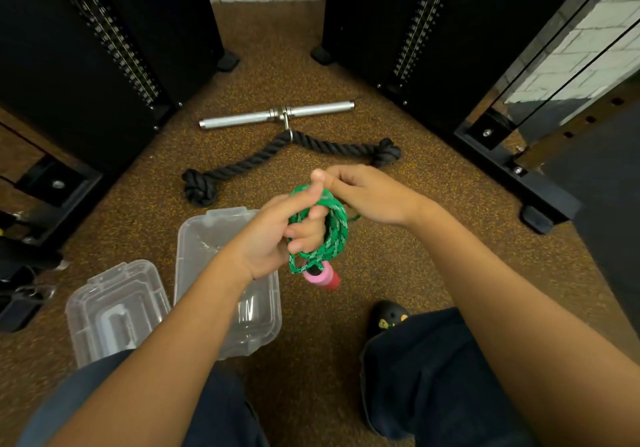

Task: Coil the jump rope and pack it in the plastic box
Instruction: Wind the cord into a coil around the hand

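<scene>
Looping jump rope (332, 228) around left hand (273, 235) | right hand (367, 193) pinching strand

Green rope (334, 228) coiled; clear box (194, 238) open.

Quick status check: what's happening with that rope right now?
Left hand holds green braided jump rope coiled; right hand pinches it. Clear plastic box open, nothing blocking.

Readable text: none anywhere in view.
Weight stack left (117, 48): row of small plate marks, too small/blurred to read.
Weight stack right (420, 23): same, marks unreadable.
Shoe (386, 318): small yellow emblem, no legible letters.
Plastic box (227, 238): clear, no label seen.
Lid (117, 308): no print visible.
</scene>
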The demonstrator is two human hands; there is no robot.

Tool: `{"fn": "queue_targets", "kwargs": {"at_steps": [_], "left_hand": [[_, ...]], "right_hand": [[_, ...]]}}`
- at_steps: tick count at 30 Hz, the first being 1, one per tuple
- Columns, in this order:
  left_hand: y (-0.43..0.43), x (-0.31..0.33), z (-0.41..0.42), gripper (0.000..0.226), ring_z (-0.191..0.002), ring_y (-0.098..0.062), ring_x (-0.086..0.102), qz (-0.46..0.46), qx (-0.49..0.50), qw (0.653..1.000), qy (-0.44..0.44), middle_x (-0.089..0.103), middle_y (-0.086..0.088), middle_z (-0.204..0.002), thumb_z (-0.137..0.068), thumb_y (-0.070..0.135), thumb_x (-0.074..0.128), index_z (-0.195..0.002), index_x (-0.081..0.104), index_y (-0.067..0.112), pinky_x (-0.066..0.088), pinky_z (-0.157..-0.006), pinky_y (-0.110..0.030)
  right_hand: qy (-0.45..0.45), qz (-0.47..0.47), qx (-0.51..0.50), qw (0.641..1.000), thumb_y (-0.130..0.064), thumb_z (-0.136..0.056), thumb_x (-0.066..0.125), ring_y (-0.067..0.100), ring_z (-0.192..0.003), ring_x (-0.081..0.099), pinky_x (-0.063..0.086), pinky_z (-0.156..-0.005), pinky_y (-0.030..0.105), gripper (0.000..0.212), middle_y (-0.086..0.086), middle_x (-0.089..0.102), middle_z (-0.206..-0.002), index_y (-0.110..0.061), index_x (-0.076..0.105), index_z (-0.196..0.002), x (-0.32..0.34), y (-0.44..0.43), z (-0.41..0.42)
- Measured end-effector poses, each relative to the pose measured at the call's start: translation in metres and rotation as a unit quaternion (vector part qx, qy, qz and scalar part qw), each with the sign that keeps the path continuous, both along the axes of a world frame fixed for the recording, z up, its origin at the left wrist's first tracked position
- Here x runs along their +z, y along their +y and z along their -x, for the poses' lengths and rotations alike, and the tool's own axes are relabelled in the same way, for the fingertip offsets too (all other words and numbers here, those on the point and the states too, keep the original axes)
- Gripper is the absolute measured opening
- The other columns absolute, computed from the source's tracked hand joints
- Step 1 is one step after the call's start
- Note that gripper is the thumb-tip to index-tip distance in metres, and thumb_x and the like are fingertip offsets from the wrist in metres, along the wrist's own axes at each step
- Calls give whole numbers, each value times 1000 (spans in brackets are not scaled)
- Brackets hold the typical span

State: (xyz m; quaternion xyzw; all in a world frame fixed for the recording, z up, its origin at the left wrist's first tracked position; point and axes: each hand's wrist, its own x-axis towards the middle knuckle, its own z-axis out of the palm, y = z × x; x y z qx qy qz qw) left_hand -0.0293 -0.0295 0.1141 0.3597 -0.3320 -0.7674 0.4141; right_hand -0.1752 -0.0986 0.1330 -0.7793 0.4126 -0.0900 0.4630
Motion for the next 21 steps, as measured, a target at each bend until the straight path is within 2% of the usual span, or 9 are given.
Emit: {"fn": "queue_targets", "kwargs": {"at_steps": [2,4,6,7,10,12,15,18,21], "left_hand": [[-3,0,-3,32,-29,-1,33,-18,40,995,87,34,10,-31,-70,48,63,-52,53,23,34,-38,-15],[-7,2,-9,27,-33,-2,38,-37,90,976,194,40,7,-35,-77,41,56,-59,57,20,38,-41,-14],[-11,3,-17,24,-42,-4,42,-51,147,957,246,43,7,-43,-85,32,44,-73,60,17,42,-48,-14],[-13,3,-20,22,-46,-5,43,-55,170,952,249,43,8,-48,-85,28,42,-80,60,16,43,-53,-15],[-14,3,-20,22,-59,-7,45,-59,211,954,204,43,7,-62,-84,20,41,-100,54,12,40,-69,-18],[-14,3,-16,23,-63,-8,45,-65,227,958,163,42,6,-66,-87,18,39,-106,51,11,36,-75,-21],[-15,5,-8,22,-66,-10,46,-60,241,961,119,42,4,-68,-94,20,34,-109,47,11,40,-74,-23],[-16,4,-2,28,-68,-10,48,-53,249,963,82,40,3,-71,-97,29,32,-116,41,10,47,-69,-22],[-16,4,2,34,-69,-9,47,-50,263,963,42,40,3,-72,-95,36,33,-117,40,10,48,-68,-21]], "right_hand": [[46,1,-5,999,-50,-95,27,24,-97,61,46,-88,36,59,9,68,-103,-2,61,-104,-4,1,-1],[82,10,4,997,-48,-97,22,23,-112,55,41,-93,31,55,8,63,-119,-10,59,-114,-8,1,-1],[129,3,25,991,-44,-98,22,23,-112,54,38,-91,30,49,9,59,-120,-9,50,-119,-9,2,1],[143,-5,35,989,-41,-99,23,17,-101,56,40,-86,28,43,5,59,-110,-9,46,-118,-9,3,2],[153,-11,64,986,-31,-100,30,6,-67,44,32,-57,24,20,-6,46,-76,-14,40,-105,-8,7,-1],[162,11,96,982,-27,-99,34,12,-68,44,30,-56,28,16,-3,47,-78,-14,40,-105,-6,11,-3],[156,47,132,978,-24,-98,38,6,-64,44,31,-59,28,22,-2,50,-84,-8,43,-113,-3,14,-3],[136,66,139,979,-22,-96,44,6,-64,44,33,-64,26,19,-5,50,-83,-7,48,-106,-2,15,-2],[115,96,140,979,-22,-93,50,2,-61,44,33,-59,24,10,-5,53,-76,-12,50,-91,-2,16,-1]]}}
